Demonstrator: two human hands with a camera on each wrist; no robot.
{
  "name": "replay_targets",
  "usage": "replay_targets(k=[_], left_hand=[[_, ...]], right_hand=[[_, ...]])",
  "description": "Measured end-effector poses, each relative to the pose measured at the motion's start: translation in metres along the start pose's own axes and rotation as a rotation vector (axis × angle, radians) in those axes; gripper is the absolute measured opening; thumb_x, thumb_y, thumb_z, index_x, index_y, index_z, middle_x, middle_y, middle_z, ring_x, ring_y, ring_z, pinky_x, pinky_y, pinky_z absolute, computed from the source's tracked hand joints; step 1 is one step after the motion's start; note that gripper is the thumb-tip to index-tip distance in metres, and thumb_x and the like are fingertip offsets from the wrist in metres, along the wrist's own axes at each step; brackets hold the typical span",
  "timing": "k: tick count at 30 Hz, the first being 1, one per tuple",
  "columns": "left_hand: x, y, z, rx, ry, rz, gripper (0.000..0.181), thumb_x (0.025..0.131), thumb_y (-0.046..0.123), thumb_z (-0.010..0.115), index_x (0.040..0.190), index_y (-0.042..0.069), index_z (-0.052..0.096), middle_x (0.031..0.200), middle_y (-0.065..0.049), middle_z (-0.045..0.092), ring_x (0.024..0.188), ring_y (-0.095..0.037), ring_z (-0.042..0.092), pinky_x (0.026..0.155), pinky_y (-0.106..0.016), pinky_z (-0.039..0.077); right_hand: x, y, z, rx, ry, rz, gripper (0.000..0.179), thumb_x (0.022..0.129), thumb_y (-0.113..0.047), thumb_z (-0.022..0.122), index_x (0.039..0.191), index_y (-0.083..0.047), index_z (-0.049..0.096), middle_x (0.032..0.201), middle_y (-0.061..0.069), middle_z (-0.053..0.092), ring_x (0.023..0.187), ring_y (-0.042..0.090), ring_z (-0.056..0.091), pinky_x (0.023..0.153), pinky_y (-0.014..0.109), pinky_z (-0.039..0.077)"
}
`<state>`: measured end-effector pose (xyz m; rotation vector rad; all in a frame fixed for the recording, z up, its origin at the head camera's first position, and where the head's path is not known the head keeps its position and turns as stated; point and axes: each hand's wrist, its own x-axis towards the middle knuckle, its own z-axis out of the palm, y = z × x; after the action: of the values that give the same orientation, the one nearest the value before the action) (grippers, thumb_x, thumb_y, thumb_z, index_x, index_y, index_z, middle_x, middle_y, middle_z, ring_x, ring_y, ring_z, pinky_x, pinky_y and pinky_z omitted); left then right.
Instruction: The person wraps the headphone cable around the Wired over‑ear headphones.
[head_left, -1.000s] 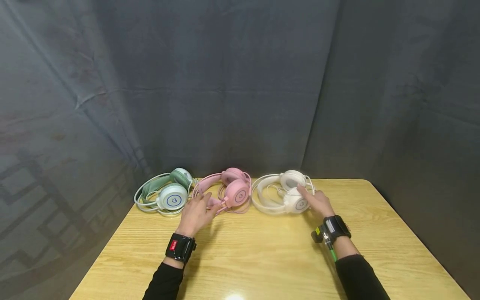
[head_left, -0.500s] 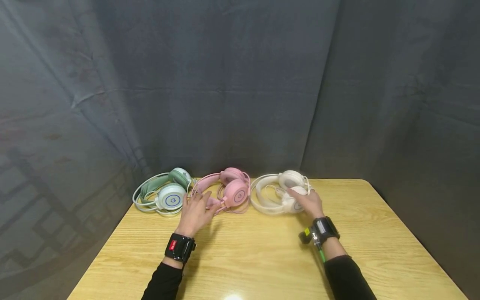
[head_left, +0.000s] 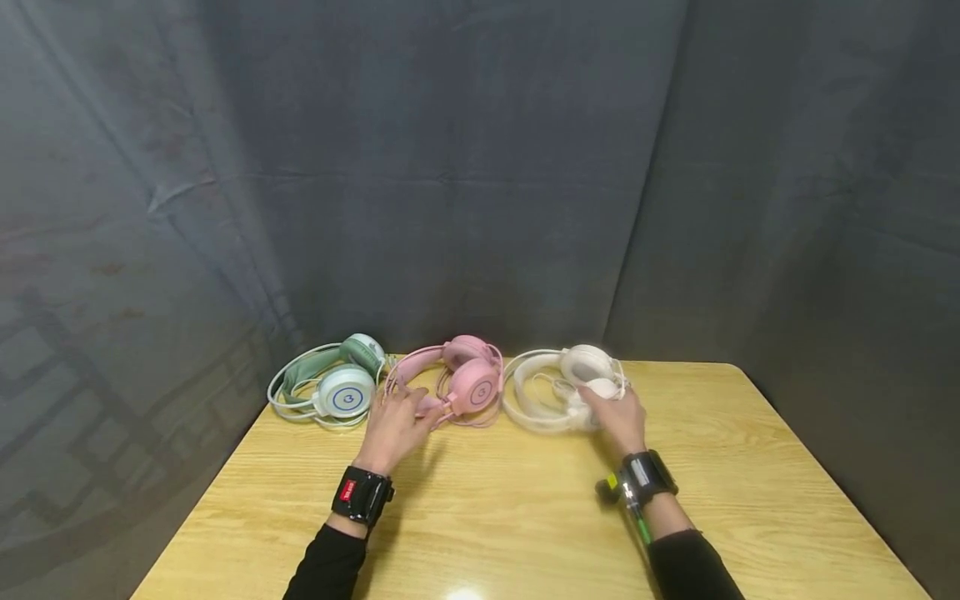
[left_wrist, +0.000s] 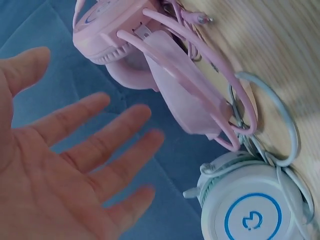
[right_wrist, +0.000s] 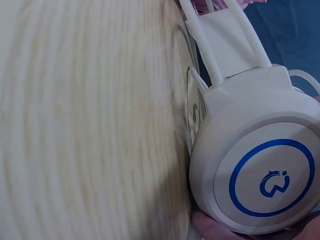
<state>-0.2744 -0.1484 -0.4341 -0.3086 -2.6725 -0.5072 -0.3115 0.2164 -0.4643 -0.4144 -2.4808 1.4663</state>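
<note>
Wood-grain tabletop [head_left: 495,533] fills the foreground. My left wristband [head_left: 369,498] bears a red, illegible label [head_left: 348,490]. My left grip [head_left: 393,429] is spread near the pink headphones [head_left: 474,387]. My right grip [head_left: 618,418] clasps the white headphones [head_left: 587,365], to their right, partly hiding one earcup [right_wrist: 210,140]; its ringed blue logo [right_wrist: 274,184] shows.

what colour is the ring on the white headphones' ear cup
The ring is blue, seen best in the right wrist view.
</note>
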Motion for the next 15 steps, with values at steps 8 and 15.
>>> replay_targets(k=[8,15], left_hand=[[0.003,0.019,0.005,-0.153,-0.047,-0.022,0.050,0.095,0.058,0.051,0.114,0.016,0.071,0.102,-0.005,0.075,0.088,-0.026,0.071,0.071,-0.047,0.054],[0.008,0.047,0.011,-0.368,-0.044,0.018,0.038,0.096,0.041,0.059,0.116,0.010,0.067,0.098,-0.007,0.074,0.088,-0.019,0.070,0.077,-0.038,0.056]], right_hand=[[-0.005,0.003,-0.016,0.075,0.029,0.011,0.077,0.080,-0.062,0.070,0.127,-0.003,0.055,0.125,0.022,0.060,0.114,0.036,0.055,0.096,0.050,0.042],[-0.008,-0.003,-0.021,0.146,0.032,-0.058,0.072,0.084,-0.052,0.072,0.136,-0.007,0.052,0.129,0.020,0.059,0.117,0.033,0.054,0.100,0.046,0.039]])
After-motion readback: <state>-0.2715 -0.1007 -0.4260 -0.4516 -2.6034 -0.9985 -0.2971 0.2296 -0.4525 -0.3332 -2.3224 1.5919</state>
